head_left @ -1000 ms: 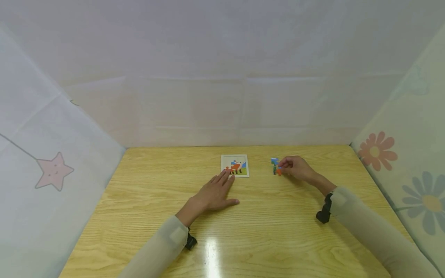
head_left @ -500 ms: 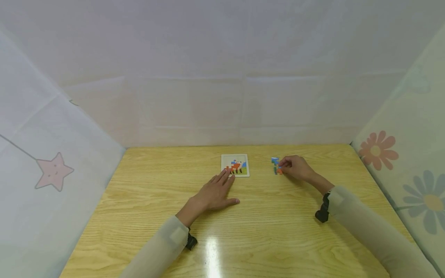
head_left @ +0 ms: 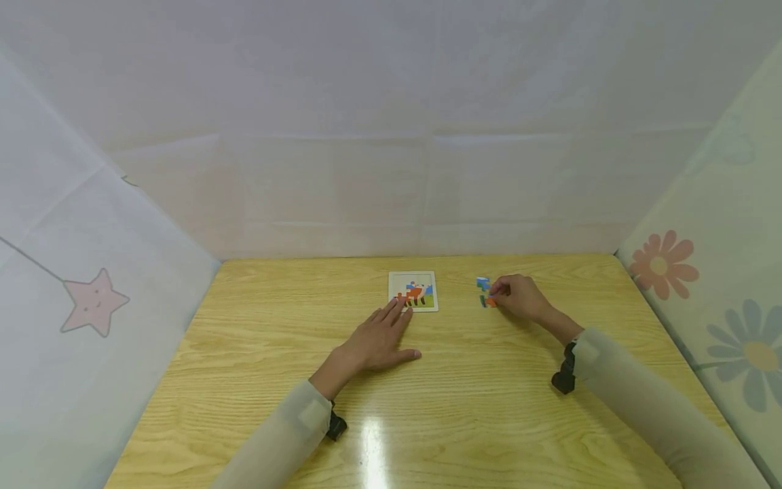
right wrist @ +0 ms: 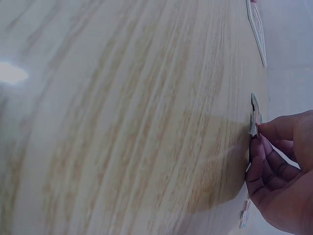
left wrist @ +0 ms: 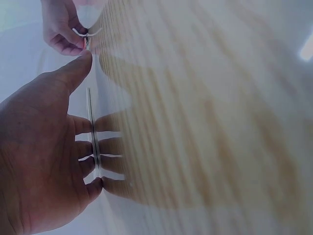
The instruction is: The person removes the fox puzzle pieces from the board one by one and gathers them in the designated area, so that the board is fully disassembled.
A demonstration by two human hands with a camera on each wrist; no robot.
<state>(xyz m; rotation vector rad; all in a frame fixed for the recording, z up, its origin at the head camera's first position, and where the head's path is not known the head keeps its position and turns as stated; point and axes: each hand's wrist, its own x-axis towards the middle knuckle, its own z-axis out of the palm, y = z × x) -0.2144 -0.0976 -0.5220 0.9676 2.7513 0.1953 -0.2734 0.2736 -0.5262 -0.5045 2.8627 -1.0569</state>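
A small square puzzle board (head_left: 400,282) with a pale frame lies near the table's far edge, part of a red-orange animal picture filled in. My left hand (head_left: 375,343) rests with straight fingers on its lower left corner, covering that part. To the right, my right hand (head_left: 520,297) pinches a puzzle piece (right wrist: 254,130) between thumb and fingertips. The piece is tilted, showing a pale edge in the right wrist view, with much of it hidden by the fingers. A blue piece (head_left: 482,282) and an orange-and-green piece (head_left: 491,303) show beside the fingertips.
The wood-grain table (head_left: 464,407) has a bright light reflection near its front. White cloth walls enclose its back and sides, with a pink star (head_left: 96,301) printed at left and flowers (head_left: 663,265) at right. A black wrist camera (head_left: 565,370) sits on the right wrist.
The pieces at my right fingertips have shifted and turned slightly. The right wrist has edged a little to the left. My left hand and the board have stayed in place.
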